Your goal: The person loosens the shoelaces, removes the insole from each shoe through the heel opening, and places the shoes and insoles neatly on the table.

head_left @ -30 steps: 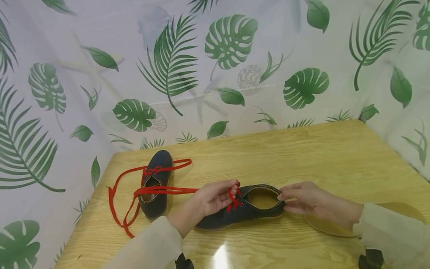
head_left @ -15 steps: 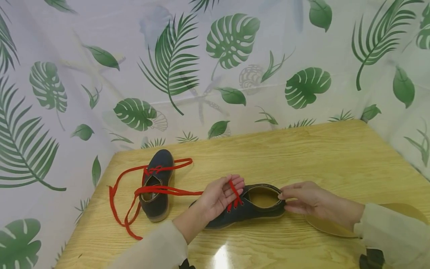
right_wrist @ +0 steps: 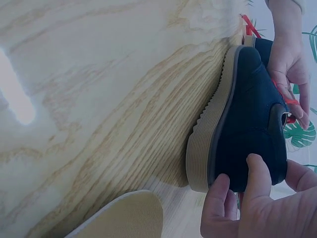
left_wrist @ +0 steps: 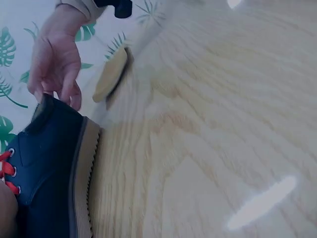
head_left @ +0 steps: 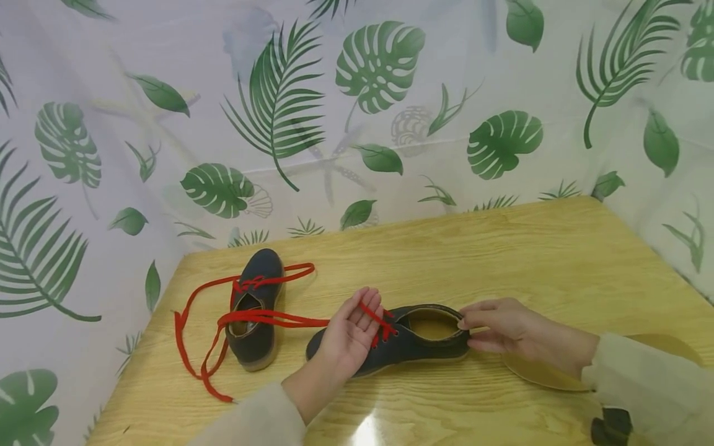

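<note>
A navy shoe (head_left: 426,352) with red laces lies on the table, toe to the left. My left hand (head_left: 347,339) is over its front part, palm up and fingers extended, with the red shoelace (head_left: 378,318) running across the fingers. At the heel, my right hand (head_left: 504,329) grips the collar, thumb at the inner edge. The right wrist view shows that hand's fingertips (right_wrist: 255,166) pressed on the heel (right_wrist: 237,173). From behind the left hand, long red lace ends (head_left: 301,321) stretch left. The left hand hides part of the shoe's front.
A second navy shoe (head_left: 262,265) stands at the left, loose red laces looped around and across it. A tan insole (head_left: 538,375) lies at the right, partly under the right forearm. Leaf-print cloth (head_left: 435,142) hangs behind the wooden table (head_left: 502,260).
My left hand's fingers have uncurled from round the lace and turned palm up, shifting slightly left over the shoe. The right hand keeps its grip on the heel.
</note>
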`<control>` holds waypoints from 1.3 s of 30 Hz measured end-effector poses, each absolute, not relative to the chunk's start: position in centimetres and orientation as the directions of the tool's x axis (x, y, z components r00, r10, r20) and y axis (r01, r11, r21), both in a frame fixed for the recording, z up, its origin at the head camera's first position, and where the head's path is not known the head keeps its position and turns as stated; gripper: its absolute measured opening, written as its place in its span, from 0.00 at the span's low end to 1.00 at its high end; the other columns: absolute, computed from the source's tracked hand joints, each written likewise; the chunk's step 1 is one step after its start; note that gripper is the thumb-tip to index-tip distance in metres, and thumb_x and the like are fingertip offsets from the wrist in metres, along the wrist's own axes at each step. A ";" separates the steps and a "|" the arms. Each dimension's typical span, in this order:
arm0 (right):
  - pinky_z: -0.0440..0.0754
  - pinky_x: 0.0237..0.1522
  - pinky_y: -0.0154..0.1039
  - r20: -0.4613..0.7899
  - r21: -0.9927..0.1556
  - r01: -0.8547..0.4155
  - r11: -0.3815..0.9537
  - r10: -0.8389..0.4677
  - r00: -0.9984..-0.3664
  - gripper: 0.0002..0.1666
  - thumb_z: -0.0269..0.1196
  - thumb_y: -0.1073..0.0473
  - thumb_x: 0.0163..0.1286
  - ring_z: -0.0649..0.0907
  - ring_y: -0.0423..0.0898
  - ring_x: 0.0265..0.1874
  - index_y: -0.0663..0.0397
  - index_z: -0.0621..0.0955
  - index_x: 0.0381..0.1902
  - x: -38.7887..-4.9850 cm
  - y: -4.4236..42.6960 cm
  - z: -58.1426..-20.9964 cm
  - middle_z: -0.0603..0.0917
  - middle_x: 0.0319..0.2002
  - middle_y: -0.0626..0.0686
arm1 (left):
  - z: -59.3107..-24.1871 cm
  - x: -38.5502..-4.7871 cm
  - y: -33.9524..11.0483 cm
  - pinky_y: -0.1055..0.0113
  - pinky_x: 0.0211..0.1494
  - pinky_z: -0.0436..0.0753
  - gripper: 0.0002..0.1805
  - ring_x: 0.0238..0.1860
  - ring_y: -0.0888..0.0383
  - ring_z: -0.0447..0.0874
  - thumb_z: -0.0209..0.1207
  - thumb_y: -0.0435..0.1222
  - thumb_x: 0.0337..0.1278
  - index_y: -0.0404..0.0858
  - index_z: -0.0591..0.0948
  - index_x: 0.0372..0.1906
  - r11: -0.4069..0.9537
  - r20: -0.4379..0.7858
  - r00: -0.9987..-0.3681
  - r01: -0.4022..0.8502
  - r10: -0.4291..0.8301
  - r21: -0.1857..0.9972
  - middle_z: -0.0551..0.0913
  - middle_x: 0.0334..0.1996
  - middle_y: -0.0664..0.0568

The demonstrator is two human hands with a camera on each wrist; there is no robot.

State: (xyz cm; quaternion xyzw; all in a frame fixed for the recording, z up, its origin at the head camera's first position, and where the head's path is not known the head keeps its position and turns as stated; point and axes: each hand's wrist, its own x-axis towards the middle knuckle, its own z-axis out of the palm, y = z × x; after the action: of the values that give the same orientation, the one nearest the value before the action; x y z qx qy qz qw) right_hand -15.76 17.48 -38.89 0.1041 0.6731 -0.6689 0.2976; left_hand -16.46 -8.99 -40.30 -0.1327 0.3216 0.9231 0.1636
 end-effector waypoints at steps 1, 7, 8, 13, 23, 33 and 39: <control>0.84 0.42 0.36 -0.539 -0.839 0.539 0.080 -0.262 -0.800 0.36 0.59 0.66 0.64 0.82 0.43 0.37 0.75 0.60 0.66 -15.7 17.5 -38.9 0.77 0.43 0.52 | -40.2 -16.4 -9.1 0.68 0.56 0.78 0.09 0.44 0.61 0.85 0.52 0.37 0.68 0.38 0.81 0.42 -0.761 -0.362 -0.908 -0.384 0.210 0.522 0.87 0.38 0.52; 0.84 0.41 0.37 -0.542 -0.837 0.543 0.075 -0.261 -0.799 0.35 0.58 0.66 0.66 0.83 0.42 0.34 0.74 0.59 0.67 -15.6 17.4 -38.8 0.79 0.39 0.50 | -39.8 -16.8 -9.4 0.69 0.55 0.79 0.09 0.41 0.60 0.86 0.52 0.36 0.68 0.37 0.80 0.43 -0.833 -0.391 -0.903 -0.351 0.179 0.428 0.87 0.37 0.50; 0.84 0.41 0.37 -0.542 -0.836 0.543 0.074 -0.258 -0.800 0.35 0.58 0.66 0.66 0.84 0.42 0.34 0.74 0.59 0.67 -15.6 17.4 -38.8 0.79 0.38 0.50 | -39.8 -16.8 -9.4 0.69 0.55 0.79 0.09 0.42 0.60 0.86 0.52 0.36 0.68 0.37 0.80 0.44 -0.835 -0.394 -0.902 -0.349 0.177 0.424 0.87 0.38 0.50; 0.85 0.41 0.37 -0.543 -0.836 0.545 0.069 -0.249 -0.802 0.34 0.58 0.66 0.65 0.84 0.42 0.34 0.74 0.61 0.66 -15.6 17.3 -38.8 0.79 0.38 0.51 | -39.6 -16.7 -9.3 0.69 0.55 0.79 0.08 0.42 0.60 0.86 0.53 0.36 0.68 0.37 0.80 0.43 -0.846 -0.430 -0.891 -0.336 0.144 0.413 0.87 0.39 0.50; 0.84 0.41 0.36 -0.534 -0.843 0.533 0.080 -0.257 -0.806 0.33 0.58 0.66 0.65 0.84 0.42 0.33 0.74 0.62 0.65 -15.6 17.3 -38.7 0.78 0.40 0.52 | -38.7 -17.7 -11.3 0.71 0.50 0.81 0.12 0.35 0.61 0.87 0.54 0.34 0.66 0.35 0.85 0.31 -0.910 -0.445 -0.895 -0.207 0.029 0.358 0.88 0.30 0.50; 0.85 0.38 0.35 -0.528 -0.845 0.530 0.066 -0.256 -0.810 0.29 0.59 0.66 0.64 0.84 0.42 0.31 0.71 0.68 0.62 -15.7 17.3 -38.8 0.78 0.37 0.52 | -38.2 -18.4 -14.6 0.71 0.49 0.81 0.14 0.33 0.59 0.88 0.53 0.33 0.66 0.34 0.85 0.28 -0.933 -0.451 -0.892 -0.185 0.027 0.309 0.88 0.28 0.48; 0.85 0.37 0.35 -0.519 -0.851 0.520 0.069 -0.263 -0.813 0.27 0.59 0.66 0.64 0.84 0.42 0.31 0.70 0.70 0.60 -15.5 17.4 -38.9 0.79 0.36 0.51 | -37.3 -18.8 -16.9 0.70 0.50 0.81 0.13 0.33 0.58 0.88 0.53 0.33 0.66 0.33 0.85 0.29 -0.950 -0.428 -0.904 -0.124 -0.011 0.285 0.88 0.29 0.47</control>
State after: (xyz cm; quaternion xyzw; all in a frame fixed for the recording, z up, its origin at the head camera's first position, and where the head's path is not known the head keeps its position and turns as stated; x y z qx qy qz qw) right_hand -15.54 17.36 -38.87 0.0959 0.6713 -0.6754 0.2900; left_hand -18.78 -16.86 -37.29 -0.2176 0.1546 0.9633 0.0292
